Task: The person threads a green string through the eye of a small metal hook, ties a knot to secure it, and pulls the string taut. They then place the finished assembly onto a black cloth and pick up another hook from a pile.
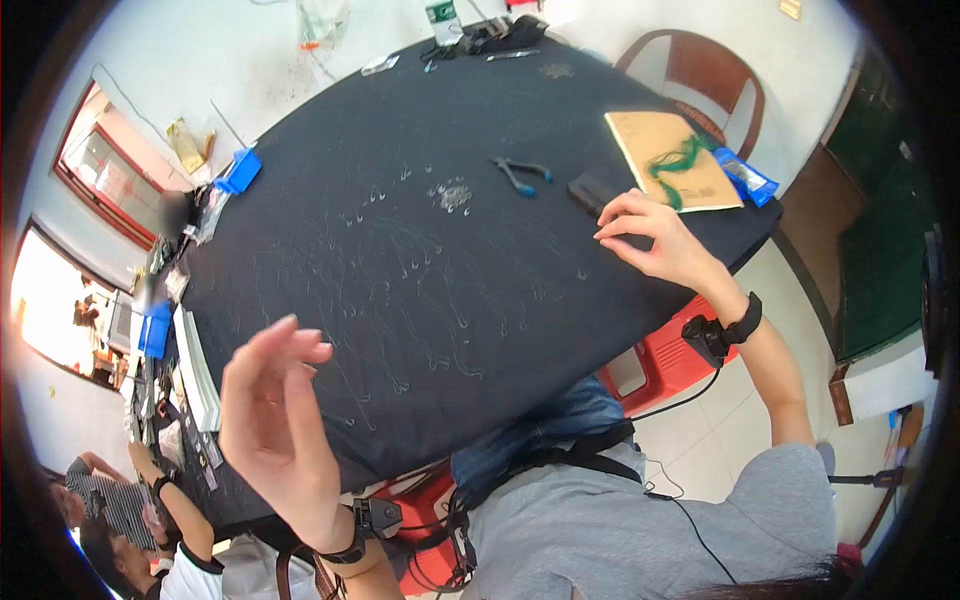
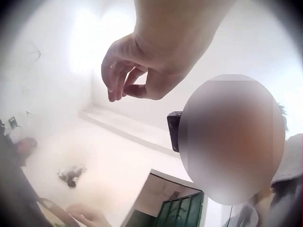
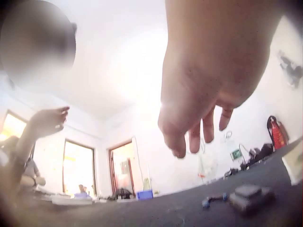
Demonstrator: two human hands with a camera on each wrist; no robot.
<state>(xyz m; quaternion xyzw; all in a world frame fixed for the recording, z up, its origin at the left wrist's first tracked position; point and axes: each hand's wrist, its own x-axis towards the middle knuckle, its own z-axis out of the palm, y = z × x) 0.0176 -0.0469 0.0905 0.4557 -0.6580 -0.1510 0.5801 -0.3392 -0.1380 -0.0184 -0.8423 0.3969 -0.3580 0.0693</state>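
Note:
In the head view my left hand [image 1: 275, 430] is raised over the table's near left side, its thumb and fingertips close together. My right hand [image 1: 655, 240] hovers at the right side, thumb and index tips meeting. I cannot tell whether a thin line runs between the fingertips. Fish hooks on clear lines [image 1: 462, 322] lie spread across the black cloth below and between the hands. Farther back sits a small pile of loose hooks [image 1: 455, 197]. Nearest to my right hand is a dark block [image 1: 590, 192], partly behind its fingers; blue-handled pliers [image 1: 520, 178] lie beyond.
A tan board [image 1: 640, 135] bearing green thread [image 1: 680, 158] lies at the right, beside a blue packet [image 1: 745, 178]. Blue bins [image 1: 240, 172] and white strips [image 1: 197, 370] line the left edge. A red stool [image 1: 665, 365] stands near me; other people sit at lower left.

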